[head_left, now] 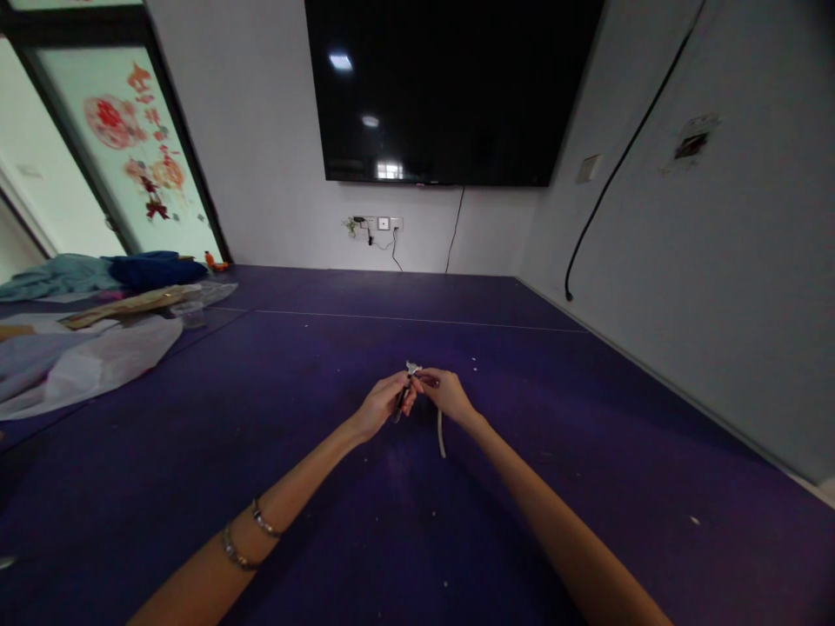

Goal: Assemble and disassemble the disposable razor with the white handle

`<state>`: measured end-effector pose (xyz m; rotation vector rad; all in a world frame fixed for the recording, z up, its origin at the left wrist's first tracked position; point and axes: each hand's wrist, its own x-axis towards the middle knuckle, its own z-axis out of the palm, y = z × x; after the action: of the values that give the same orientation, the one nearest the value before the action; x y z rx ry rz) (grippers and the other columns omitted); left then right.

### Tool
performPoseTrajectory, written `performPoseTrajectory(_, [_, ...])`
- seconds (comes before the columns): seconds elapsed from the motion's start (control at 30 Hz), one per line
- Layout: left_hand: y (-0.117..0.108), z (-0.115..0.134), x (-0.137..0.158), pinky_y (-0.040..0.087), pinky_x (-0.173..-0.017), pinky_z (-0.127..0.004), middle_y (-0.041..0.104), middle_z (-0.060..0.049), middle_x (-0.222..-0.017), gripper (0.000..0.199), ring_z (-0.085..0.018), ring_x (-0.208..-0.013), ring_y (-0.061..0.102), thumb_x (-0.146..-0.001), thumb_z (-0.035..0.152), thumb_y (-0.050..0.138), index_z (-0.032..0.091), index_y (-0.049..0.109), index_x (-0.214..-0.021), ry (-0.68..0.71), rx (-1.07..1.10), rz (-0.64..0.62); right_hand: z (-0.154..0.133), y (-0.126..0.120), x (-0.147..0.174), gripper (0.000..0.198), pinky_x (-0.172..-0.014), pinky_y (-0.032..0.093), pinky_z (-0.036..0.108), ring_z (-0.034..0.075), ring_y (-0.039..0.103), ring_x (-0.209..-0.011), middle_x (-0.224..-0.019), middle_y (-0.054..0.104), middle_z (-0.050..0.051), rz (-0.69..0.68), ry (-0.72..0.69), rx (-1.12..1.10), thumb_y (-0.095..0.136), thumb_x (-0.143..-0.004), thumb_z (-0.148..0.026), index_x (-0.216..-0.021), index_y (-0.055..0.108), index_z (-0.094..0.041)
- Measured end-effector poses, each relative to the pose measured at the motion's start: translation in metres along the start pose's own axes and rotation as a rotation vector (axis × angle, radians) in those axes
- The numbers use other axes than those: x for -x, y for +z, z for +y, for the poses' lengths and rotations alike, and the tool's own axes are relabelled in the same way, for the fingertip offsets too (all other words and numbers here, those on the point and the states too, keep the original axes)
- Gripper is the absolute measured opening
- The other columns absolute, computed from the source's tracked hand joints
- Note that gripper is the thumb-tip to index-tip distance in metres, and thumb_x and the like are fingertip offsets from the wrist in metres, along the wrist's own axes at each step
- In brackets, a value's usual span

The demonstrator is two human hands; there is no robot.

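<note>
My left hand [384,404] is closed around a small pliers-like tool [412,369] with a silver head and dark handles that point down toward me. Just to the right, my right hand [449,394] pinches a thin pale cord or strip [442,435] close to the tool's head. The cord's free end hangs below my right palm. Fingers cover the spot where cord and tool meet, so I cannot tell whether the jaws grip it. Both hands are close together above the purple tabletop [313,504].
At the left lie white plastic sheeting [97,361], a brown flat piece [136,304], a clear cup [189,313] and blue cloth [156,269]. Small white scraps dot the surface. A television [457,96] hangs on the wall behind; a black cable [626,152] runs down the right wall.
</note>
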<state>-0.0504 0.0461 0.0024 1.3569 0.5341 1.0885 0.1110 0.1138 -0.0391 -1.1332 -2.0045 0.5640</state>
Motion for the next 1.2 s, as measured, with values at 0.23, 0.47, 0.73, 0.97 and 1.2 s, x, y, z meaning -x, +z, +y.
performPoseTrajectory(0.23, [-0.005, 0.018, -0.003, 0.036, -0.055, -0.025, 0.042, 0.002, -0.057, 0.026, -0.011, -0.053, 0.039, -0.083, 0.037, 0.05, 0.013, 0.058, -0.082, 0.036, 0.135, 0.086, -0.014, 0.026, -0.008, 0.023, -0.083, 0.037, 0.035, 0.022, 0.056, -0.096, -0.093, 0.068, 0.006, -0.086, -0.058, 0.342, 0.055, -0.081, -0.023, -0.102, 0.065, -0.022])
performPoseTrajectory(0.47, [-0.005, 0.02, -0.003, 0.037, -0.055, -0.026, 0.042, 0.002, -0.056, 0.025, -0.011, -0.053, 0.04, -0.082, 0.036, 0.05, 0.013, 0.059, -0.082, 0.036, 0.147, 0.09, -0.022, 0.021, -0.006, 0.026, -0.086, 0.036, 0.032, 0.02, 0.054, -0.1, -0.101, 0.067, 0.006, -0.131, -0.063, 0.44, 0.055, -0.081, -0.024, -0.105, 0.063, -0.024])
performPoseTrajectory(0.73, [-0.006, 0.015, -0.005, 0.036, -0.053, -0.024, 0.042, 0.002, -0.058, 0.027, -0.01, -0.053, 0.039, -0.083, 0.037, 0.046, 0.013, 0.059, -0.085, 0.006, 0.095, 0.11, -0.03, -0.022, 0.017, 0.025, -0.067, 0.045, 0.031, 0.023, 0.064, -0.079, -0.085, 0.069, 0.011, -0.115, 0.157, 0.574, 0.048, -0.083, -0.031, -0.089, 0.068, -0.019])
performPoseTrajectory(0.97, [-0.002, 0.012, -0.005, 0.038, -0.056, -0.024, 0.047, 0.0, -0.066, 0.023, -0.01, -0.059, 0.045, -0.081, 0.033, 0.051, 0.012, 0.059, -0.089, -0.025, 0.067, 0.123, -0.036, -0.024, 0.055, 0.039, -0.067, 0.049, 0.039, 0.031, 0.066, -0.081, -0.083, 0.068, 0.018, -0.29, 0.296, 0.595, 0.048, -0.081, -0.048, -0.08, 0.068, -0.014])
performPoseTrajectory(1.2, [0.002, 0.009, -0.002, 0.044, -0.063, -0.027, 0.061, -0.005, -0.081, 0.024, -0.014, -0.071, 0.057, -0.081, 0.032, 0.057, 0.012, 0.059, -0.094, -0.031, -0.113, 0.116, -0.035, -0.018, 0.061, 0.033, -0.069, 0.048, 0.039, 0.03, 0.066, -0.084, -0.092, 0.068, 0.021, -0.309, 0.325, 0.611, 0.042, -0.084, -0.031, -0.089, 0.068, -0.011])
